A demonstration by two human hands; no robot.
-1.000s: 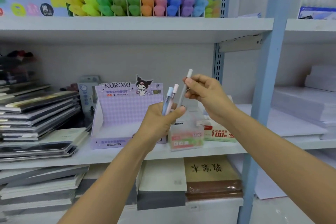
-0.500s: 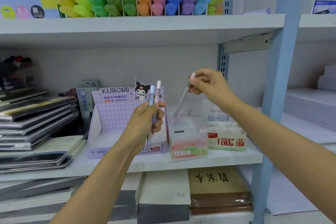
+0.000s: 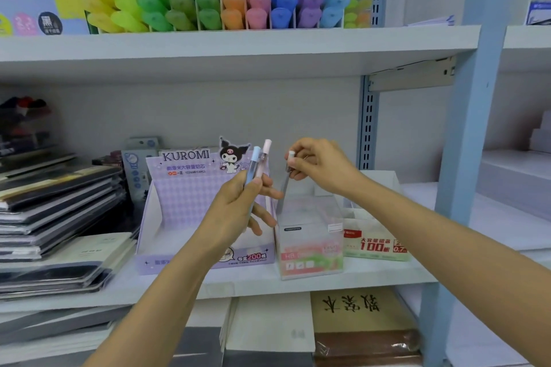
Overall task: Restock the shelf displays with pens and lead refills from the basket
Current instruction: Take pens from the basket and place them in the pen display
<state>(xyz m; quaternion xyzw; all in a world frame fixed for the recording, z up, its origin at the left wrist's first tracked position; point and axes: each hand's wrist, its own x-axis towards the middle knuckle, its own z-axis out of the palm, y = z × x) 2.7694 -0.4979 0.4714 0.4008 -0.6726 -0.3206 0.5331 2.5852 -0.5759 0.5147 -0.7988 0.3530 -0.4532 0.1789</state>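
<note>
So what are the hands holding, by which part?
Left hand grips the blue-capped tube and pink-capped tube by their lower halves; right hand pinches the grey tube at its top.

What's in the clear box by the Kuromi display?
Lower end of the grey refill tube, pinched by the right hand. Label on the clear box hides its bottom.

On the purple display box [image 3: 190, 202] in front of you, the header reads "KUROMI" and the front lip "200". Just to its right, the clear box [image 3: 310, 235] carries "HB" on its pink-green label. On the white box [image 3: 374, 244] beyond it you can read "100" and "0.7" in red. Up left, the blue box [image 3: 29, 13] shows 黑 in a black circle. The brown book [image 3: 357, 307] on the shelf below bears brush characters, upside down to you.
</note>
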